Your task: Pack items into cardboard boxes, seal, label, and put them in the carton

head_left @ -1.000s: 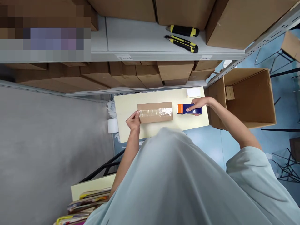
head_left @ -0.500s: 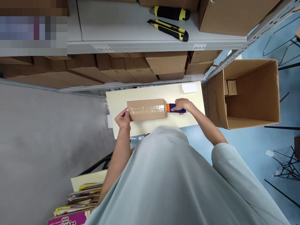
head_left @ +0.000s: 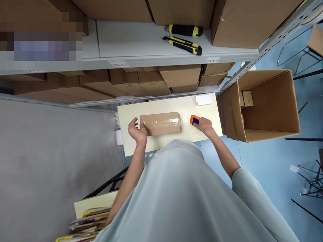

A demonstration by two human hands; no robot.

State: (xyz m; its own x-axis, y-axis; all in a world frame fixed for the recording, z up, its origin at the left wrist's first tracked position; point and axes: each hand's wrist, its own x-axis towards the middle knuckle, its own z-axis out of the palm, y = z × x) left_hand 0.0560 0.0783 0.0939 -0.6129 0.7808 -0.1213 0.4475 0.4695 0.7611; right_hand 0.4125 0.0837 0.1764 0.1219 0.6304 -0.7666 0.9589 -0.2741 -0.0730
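A long brown cardboard box (head_left: 161, 124) lies on the cream tabletop (head_left: 166, 146), with shiny clear tape along its upper face. At its left end is my left hand (head_left: 138, 131), fingers curled loosely apart and thumb against the box edge. My right hand (head_left: 205, 125) grips an orange and dark blue tape dispenser (head_left: 194, 120) to the right of the box, apart from it. The hand covers much of the dispenser's body. Near the table's back right edge lies a white card or small flat pack (head_left: 204, 99).
A large open carton (head_left: 272, 104) with small boxes inside stands right of the table. Behind it, a grey metal shelf (head_left: 151, 43) carries cartons and two yellow-black utility knives (head_left: 185, 37). More brown boxes (head_left: 179, 77) fill the lower shelf. Stacked magazines or flat packs (head_left: 93, 222) are at lower left.
My right hand has drawn the tape dispenser away from the box's right end and turned it. My left fingers have loosened from the left end. The view has shifted slightly.
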